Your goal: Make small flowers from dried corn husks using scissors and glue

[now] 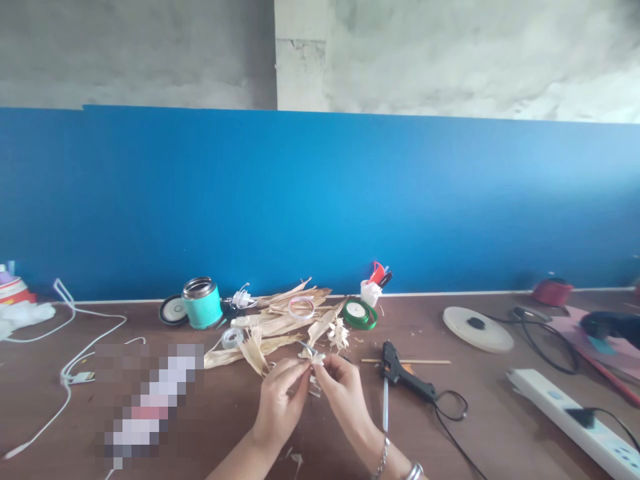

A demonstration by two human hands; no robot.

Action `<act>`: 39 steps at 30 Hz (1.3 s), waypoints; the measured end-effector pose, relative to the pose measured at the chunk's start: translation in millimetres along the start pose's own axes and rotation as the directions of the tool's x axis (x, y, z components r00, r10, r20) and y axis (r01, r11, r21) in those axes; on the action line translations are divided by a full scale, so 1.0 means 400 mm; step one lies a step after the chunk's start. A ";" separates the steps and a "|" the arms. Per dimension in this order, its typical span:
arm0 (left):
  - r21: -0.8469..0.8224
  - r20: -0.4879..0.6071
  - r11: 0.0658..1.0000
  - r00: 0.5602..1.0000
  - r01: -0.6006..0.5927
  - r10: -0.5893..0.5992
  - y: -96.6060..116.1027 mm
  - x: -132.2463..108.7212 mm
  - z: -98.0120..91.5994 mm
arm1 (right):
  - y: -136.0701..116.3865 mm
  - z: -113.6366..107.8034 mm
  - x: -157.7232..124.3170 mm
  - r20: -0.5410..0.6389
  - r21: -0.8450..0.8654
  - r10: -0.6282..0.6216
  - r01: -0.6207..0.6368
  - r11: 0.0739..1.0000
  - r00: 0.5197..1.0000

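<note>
My left hand and my right hand meet at the middle of the table, fingertips pinched together. Between them is a small pale piece of dried corn husk, partly hidden by the fingers. Just beyond it lies a cream flower-like bunch of husk. Long dried corn husks are heaped behind my hands, with a roll of clear tape at their left and a pinkish ring-shaped roll on top. Husk scraps lie on the table near my wrists.
Right of my hands lies a black glue gun beside a thin wooden stick. Behind are green ribbon, a white pen cup and a turquoise jar. A power strip sits right, white cables left.
</note>
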State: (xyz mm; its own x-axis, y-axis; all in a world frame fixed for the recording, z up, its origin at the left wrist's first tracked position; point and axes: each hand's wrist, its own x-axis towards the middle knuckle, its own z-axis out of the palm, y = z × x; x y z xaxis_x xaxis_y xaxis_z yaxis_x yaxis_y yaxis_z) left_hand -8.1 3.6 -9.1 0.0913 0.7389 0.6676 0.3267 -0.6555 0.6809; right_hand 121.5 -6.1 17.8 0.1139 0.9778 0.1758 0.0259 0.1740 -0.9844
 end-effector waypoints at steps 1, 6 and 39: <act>-0.024 -0.011 0.999 0.999 0.031 -0.031 0.000 0.000 0.000 | -0.002 0.000 -0.002 0.019 0.020 0.003 -0.003 1.000 1.000; -0.134 -0.033 0.970 0.977 0.203 -0.209 0.007 0.004 -0.003 | -0.005 -0.001 -0.009 0.104 0.106 0.008 -0.019 0.994 0.995; -0.333 0.026 0.870 0.926 0.363 -0.377 0.019 0.029 -0.018 | 0.013 -0.011 0.003 0.030 -0.130 -0.157 0.159 0.979 0.987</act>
State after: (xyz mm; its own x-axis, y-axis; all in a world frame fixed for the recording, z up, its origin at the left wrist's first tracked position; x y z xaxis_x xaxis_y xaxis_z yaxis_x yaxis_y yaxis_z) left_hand -11.1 6.0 6.1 -0.0145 0.9352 0.3540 0.0041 -0.3539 0.9353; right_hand 126.3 -4.3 12.8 0.0788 0.9414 0.3278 0.1730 0.3109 -0.9346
